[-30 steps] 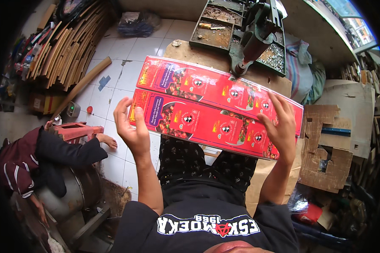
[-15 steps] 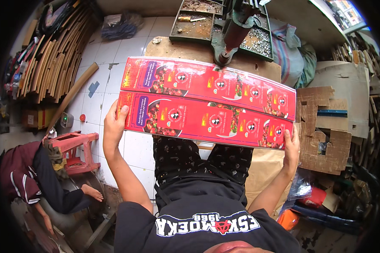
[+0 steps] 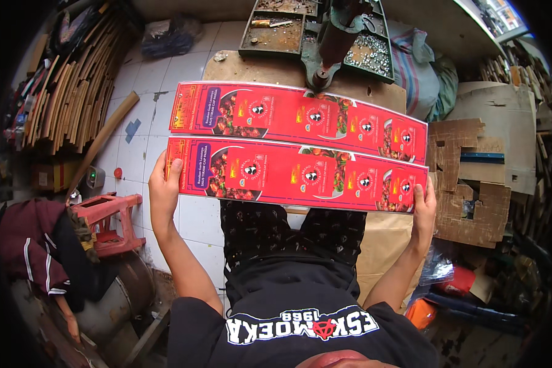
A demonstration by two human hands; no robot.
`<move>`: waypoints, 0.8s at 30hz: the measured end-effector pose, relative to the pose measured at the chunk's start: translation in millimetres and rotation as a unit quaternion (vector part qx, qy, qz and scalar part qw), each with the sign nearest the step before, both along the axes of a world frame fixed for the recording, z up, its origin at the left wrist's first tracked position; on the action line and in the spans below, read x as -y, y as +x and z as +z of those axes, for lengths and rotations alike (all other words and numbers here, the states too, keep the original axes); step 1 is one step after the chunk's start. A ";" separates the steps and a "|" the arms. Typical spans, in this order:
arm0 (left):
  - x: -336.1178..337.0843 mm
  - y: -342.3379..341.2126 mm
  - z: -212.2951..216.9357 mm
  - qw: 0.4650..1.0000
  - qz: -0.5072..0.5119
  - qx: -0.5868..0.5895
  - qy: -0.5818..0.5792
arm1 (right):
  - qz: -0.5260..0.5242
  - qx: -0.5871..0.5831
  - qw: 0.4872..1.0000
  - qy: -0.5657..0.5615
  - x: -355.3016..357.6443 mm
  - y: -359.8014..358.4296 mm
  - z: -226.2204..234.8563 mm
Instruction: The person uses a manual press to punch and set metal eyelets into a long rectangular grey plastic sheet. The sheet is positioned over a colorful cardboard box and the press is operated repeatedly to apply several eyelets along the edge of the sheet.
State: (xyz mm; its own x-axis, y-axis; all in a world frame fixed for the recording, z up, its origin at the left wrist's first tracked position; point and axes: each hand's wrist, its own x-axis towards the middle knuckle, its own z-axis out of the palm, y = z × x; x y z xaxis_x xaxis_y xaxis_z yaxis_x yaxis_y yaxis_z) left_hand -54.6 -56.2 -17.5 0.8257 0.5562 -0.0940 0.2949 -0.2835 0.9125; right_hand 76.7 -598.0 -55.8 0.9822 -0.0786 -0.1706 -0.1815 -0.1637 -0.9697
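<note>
A long red printed strip [image 3: 282, 175] with food pictures is held level in front of me by both hands. My left hand [image 3: 164, 187] grips its left end, thumb on top. My right hand [image 3: 424, 205] holds the right end the same way, its fingers partly hidden underneath. Just beyond it lies a matching red strip [image 3: 279, 118], with a narrow gap between the two. That far strip rests on a brown work board [image 3: 227, 72], its right part reaching past the foot of a dark metal press [image 3: 321, 76].
Compartment trays [image 3: 368, 58] with small metal pieces flank the press. Cardboard sheets [image 3: 466, 184] lean at the right. To the left are a red plastic stool [image 3: 113, 224], stacked boards [image 3: 83, 92] and a long tube [image 3: 107, 132]. Another person's maroon sleeve [image 3: 40, 245] shows at lower left.
The near strip has come slightly toward me, opening a gap between it and the far strip. At lower left, the other person's bare foot has gone from view.
</note>
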 end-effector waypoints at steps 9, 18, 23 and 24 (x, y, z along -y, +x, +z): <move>-29.4 19.0 -9.6 0.995 -0.049 -0.026 0.083 | 0.006 0.044 0.990 -0.137 1.2 29.3 0.2; -36.0 44.3 -13.0 0.995 -0.095 0.036 0.025 | -0.005 0.006 0.986 -0.167 -38.9 47.4 35.0; -31.3 43.6 -2.7 0.995 -0.099 0.006 -0.008 | 0.015 0.021 0.983 -0.184 -42.7 47.5 42.9; -32.1 41.9 -1.1 0.995 -0.101 -0.004 -0.015 | 0.028 0.018 0.981 -0.190 -44.1 47.8 45.5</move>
